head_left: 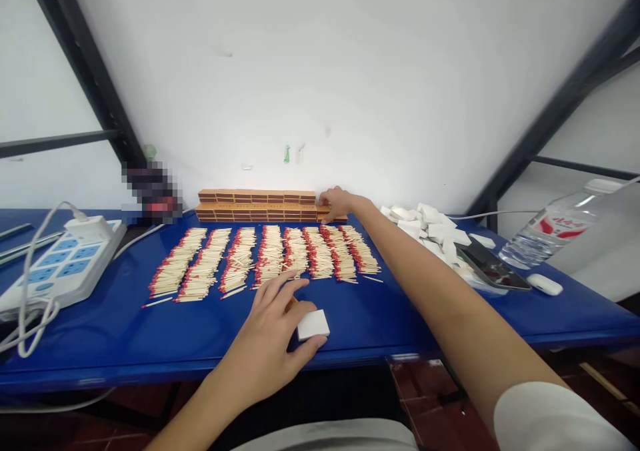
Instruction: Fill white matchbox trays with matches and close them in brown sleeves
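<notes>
Several rows of red-tipped matches (pixel 265 257) lie side by side on the blue table (pixel 125 331). Behind them, against the wall, stands a two-layer stack of brown matchboxes (pixel 255 205). My right hand (pixel 337 203) reaches far forward and is closed on a brown matchbox (pixel 325 211) at the right end of that stack. My left hand (pixel 273 334) rests near the front edge, fingers curled around a small white matchbox tray (pixel 313 325), with a bit of brown box showing under the fingers.
A pile of white box trays (pixel 425 227) lies at the right, beside a dark phone (pixel 493 267), a white earbud case (pixel 545 284) and a lying water bottle (pixel 555 231). A white power strip (pixel 60 264) with cables sits at the left.
</notes>
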The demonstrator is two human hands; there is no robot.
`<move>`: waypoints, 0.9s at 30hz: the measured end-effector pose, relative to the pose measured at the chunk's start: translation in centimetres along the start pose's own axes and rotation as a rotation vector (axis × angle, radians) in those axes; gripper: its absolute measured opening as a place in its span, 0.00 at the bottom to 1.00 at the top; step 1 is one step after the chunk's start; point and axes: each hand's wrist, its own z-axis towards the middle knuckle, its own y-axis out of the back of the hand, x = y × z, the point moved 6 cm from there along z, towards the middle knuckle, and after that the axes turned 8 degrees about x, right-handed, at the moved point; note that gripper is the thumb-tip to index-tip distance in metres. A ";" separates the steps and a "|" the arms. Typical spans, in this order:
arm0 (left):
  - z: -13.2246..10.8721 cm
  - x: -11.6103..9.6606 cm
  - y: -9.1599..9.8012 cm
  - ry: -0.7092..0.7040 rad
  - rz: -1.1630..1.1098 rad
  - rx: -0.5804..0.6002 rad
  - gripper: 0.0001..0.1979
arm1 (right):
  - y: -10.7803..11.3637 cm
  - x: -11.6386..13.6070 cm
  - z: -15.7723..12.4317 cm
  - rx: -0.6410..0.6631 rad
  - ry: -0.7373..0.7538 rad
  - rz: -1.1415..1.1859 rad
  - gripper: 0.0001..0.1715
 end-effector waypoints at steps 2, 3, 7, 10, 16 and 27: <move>0.0 0.0 0.0 0.000 0.000 0.001 0.13 | 0.0 0.0 -0.1 0.009 -0.002 0.015 0.43; 0.0 0.0 0.0 -0.001 -0.001 0.000 0.13 | 0.0 0.0 -0.1 0.012 -0.002 0.022 0.43; 0.0 0.1 0.0 0.002 -0.011 -0.005 0.13 | -0.1 0.1 0.1 0.022 -0.004 0.038 0.47; 0.0 0.1 0.1 0.006 -0.018 -0.003 0.13 | -0.1 0.1 0.5 0.061 -0.007 0.030 0.47; 0.0 0.0 0.2 0.004 -0.019 -0.015 0.13 | 0.2 0.1 1.2 0.144 -0.039 0.008 0.51; 0.0 -0.1 0.2 0.006 -0.024 0.000 0.13 | 1.1 0.2 0.7 0.095 -0.028 0.086 0.38</move>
